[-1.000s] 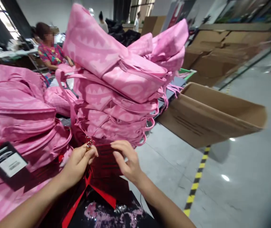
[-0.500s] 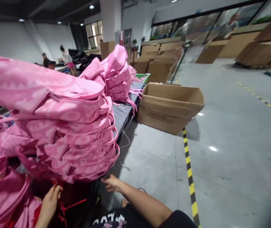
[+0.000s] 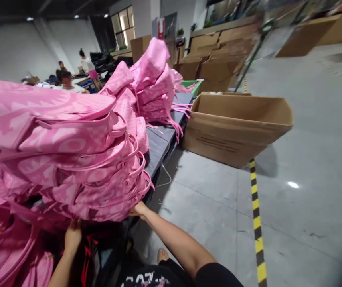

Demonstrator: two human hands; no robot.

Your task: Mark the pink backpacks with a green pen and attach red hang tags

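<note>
A tall stack of pink patterned backpacks (image 3: 78,167) leans to the left on the table, its carry loops facing right. Under the stack's lower front edge is my left hand (image 3: 74,236), fingers curled up against the bottom bag and partly hidden. My right hand (image 3: 137,209) grips the lower right corner of the same stack from below; its fingertips are covered by the bag. Red straps (image 3: 87,255) hang beside my left hand. More pink bags (image 3: 12,243) lie heaped at the lower left.
Farther along the dark table (image 3: 159,145) stands another pink bag pile (image 3: 155,87), with a green bin (image 3: 197,85) behind it. An open cardboard box (image 3: 230,135) sits on the floor to the right, near yellow-black tape (image 3: 256,215). Several people are in the background.
My right hand has come up against the stack's bottom corner. My left hand has moved up under its front edge, away from the red strap. The stack has shifted left; the view has turned left.
</note>
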